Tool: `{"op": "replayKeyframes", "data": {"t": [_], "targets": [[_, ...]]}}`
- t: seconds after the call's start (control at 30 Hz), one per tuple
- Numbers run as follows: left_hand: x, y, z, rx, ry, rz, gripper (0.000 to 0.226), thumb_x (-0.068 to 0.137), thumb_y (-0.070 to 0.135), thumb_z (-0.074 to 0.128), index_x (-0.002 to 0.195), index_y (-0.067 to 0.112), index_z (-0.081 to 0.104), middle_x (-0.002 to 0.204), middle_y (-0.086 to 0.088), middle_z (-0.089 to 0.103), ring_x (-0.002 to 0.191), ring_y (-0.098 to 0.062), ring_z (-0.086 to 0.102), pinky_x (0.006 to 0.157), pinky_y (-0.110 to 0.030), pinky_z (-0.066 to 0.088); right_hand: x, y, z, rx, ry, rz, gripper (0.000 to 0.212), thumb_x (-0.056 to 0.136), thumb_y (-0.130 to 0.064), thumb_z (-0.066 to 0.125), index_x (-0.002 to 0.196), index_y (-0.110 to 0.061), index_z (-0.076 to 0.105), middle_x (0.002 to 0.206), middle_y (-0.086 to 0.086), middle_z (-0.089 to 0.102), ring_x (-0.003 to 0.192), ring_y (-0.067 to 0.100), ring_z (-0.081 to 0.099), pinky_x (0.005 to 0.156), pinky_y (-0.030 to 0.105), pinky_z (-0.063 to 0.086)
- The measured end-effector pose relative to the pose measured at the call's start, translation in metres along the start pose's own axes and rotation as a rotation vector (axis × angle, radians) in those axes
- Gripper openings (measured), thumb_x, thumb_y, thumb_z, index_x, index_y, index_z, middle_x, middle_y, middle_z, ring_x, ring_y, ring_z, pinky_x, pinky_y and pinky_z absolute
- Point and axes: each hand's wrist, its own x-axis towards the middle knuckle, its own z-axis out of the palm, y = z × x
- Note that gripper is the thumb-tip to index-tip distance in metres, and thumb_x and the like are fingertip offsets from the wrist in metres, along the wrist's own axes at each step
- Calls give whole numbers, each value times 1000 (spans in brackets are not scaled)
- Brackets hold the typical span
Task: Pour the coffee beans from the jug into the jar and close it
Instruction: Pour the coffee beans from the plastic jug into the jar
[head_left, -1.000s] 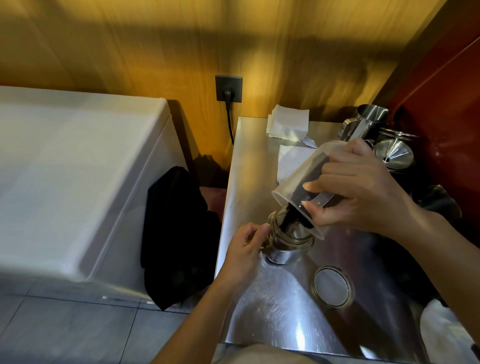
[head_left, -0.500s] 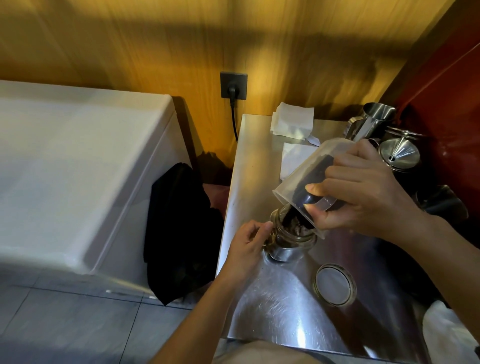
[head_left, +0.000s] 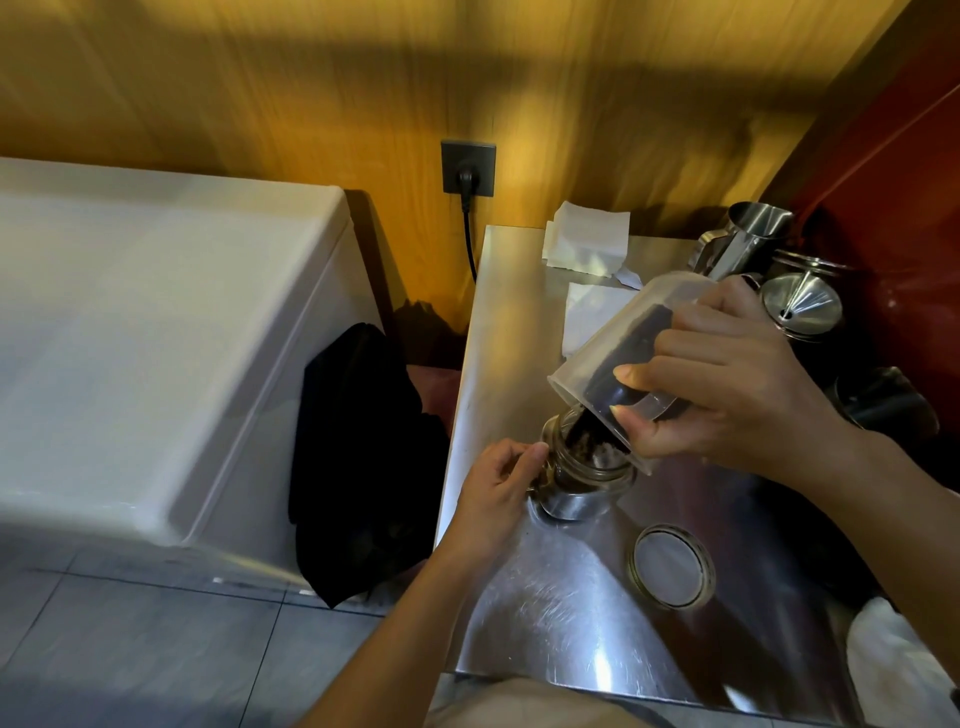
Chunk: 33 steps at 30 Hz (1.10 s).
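A clear plastic jug (head_left: 613, 353) is tipped steeply, mouth down, over a glass jar (head_left: 582, 473) that stands upright on the steel counter (head_left: 545, 613). Dark coffee beans (head_left: 582, 441) slide from the jug's lip into the jar's mouth. My right hand (head_left: 722, 379) grips the jug by its handle side. My left hand (head_left: 498, 488) holds the jar's left side at the neck. The jar's round lid (head_left: 672, 565) lies flat on the counter, to the right and nearer to me than the jar.
White paper napkins (head_left: 587, 241) lie at the counter's back. A steel pitcher (head_left: 743, 244) and a steel funnel (head_left: 802, 304) stand at the back right. A white cloth (head_left: 898, 654) is at the right front. Left of the counter hang a black cloth (head_left: 363, 457) and a white chest (head_left: 156, 338).
The jug stays tipped over the jar while beans keep flowing; more beans lie in the jar. Both hands hold their places; the view has shifted slightly.
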Motion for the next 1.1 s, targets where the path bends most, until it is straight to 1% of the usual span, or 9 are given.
{"op": "replayKeyframes", "data": {"t": [0.07, 0.27, 0.43, 0.53, 0.67, 0.83, 0.9, 0.97, 1.1], "targets": [[2, -2, 1, -4, 1, -3, 28, 77, 61, 61, 64, 36, 65, 85, -15, 56, 78, -23, 55, 72, -40, 45, -1, 0, 1, -7, 6, 1, 23, 76, -19, 68, 60, -4, 65, 48, 3, 52, 53, 19, 43, 62, 33, 30], [5, -11, 1, -78, -6, -15, 46, 68, 77, 68, 68, 31, 66, 86, -19, 53, 80, -29, 51, 74, -46, 41, -4, 0, 1, -14, 20, 3, 24, 79, -20, 67, 62, -4, 65, 51, 2, 54, 61, 14, 38, 68, 29, 24], [7, -14, 2, -92, -1, -23, 45, 69, 76, 69, 68, 30, 65, 86, -19, 53, 80, -31, 51, 74, -48, 41, -2, 1, -1, 13, -8, -4, 21, 76, -18, 71, 61, -5, 64, 50, 1, 52, 61, 12, 35, 66, 29, 26], [6, -15, 1, -87, -6, -25, 45, 69, 75, 70, 69, 31, 65, 85, -18, 54, 79, -28, 53, 74, -46, 42, -5, 1, -1, 13, 2, 26, 22, 76, -19, 72, 62, -2, 65, 50, 3, 53, 59, 14, 37, 67, 29, 24], [5, -14, 1, -106, -10, -44, 43, 70, 73, 71, 71, 31, 67, 90, -21, 55, 83, -30, 54, 77, -48, 42, -5, 0, -1, -1, 9, 26, 22, 74, -19, 72, 62, -1, 66, 50, 5, 54, 57, 16, 40, 66, 30, 25], [4, -10, 1, -66, -5, -10, 42, 69, 76, 67, 69, 35, 67, 87, -16, 55, 81, -25, 54, 75, -43, 43, -4, 1, -3, -1, 1, 1, 25, 79, -20, 68, 63, -1, 66, 51, 4, 55, 61, 13, 36, 67, 30, 24], [3, -6, 1, -59, -5, -5, 35, 72, 71, 67, 66, 36, 67, 86, -15, 55, 80, -23, 53, 75, -40, 43, -5, 0, -3, -3, -1, -4, 25, 79, -20, 67, 62, -1, 66, 51, 4, 55, 61, 14, 37, 65, 32, 27], [2, -2, 0, -11, -8, -6, 26, 77, 61, 64, 65, 38, 66, 85, -12, 55, 77, -16, 54, 72, -31, 43, -5, 0, -4, 0, -2, -2, 24, 79, -19, 67, 62, -1, 65, 51, 4, 54, 57, 17, 40, 63, 35, 30], [2, 0, -4, 68, -19, 2, 27, 96, 30, 62, 69, 31, 62, 86, -10, 57, 72, -9, 54, 63, -13, 43, -2, 2, -6, -1, -1, -6, 23, 79, -18, 67, 62, -2, 65, 50, 4, 54, 51, 21, 43, 61, 38, 32]]}}
